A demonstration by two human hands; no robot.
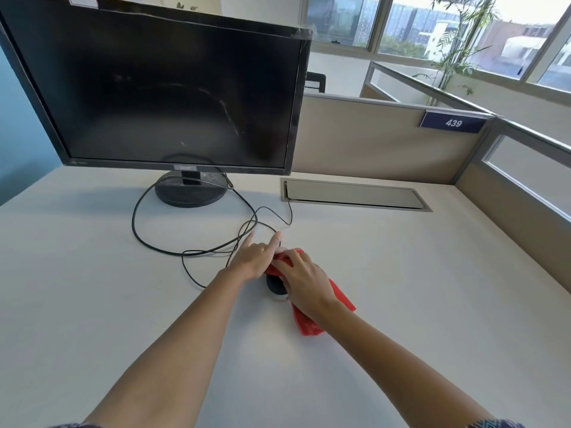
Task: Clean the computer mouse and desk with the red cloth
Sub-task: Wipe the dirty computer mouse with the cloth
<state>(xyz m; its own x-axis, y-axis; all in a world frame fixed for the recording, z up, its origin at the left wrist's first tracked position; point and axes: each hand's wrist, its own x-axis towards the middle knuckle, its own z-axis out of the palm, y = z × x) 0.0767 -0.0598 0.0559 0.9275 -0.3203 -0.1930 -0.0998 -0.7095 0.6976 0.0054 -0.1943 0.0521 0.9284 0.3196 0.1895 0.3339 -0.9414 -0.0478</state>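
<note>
Both hands crowd the mouse [276, 288]: right hand [304, 281] presses the red cloth [340, 299] on it, left hand [256, 257] steadies it open-fingered; the cable [160, 245] just beside could snag.

Mouse [276, 288] lies on desk [401, 304], before the monitor [160, 88], under cloth [312, 322]. Left hand [255, 257] to its left, right hand [304, 284] on the cloth.

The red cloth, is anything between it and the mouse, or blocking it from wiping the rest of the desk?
Nothing separates them: the right hand presses the red cloth onto the mouse, steadied by the left hand. On the desk, only the looped black cables left of the mouse lie in a wiping path.
</note>
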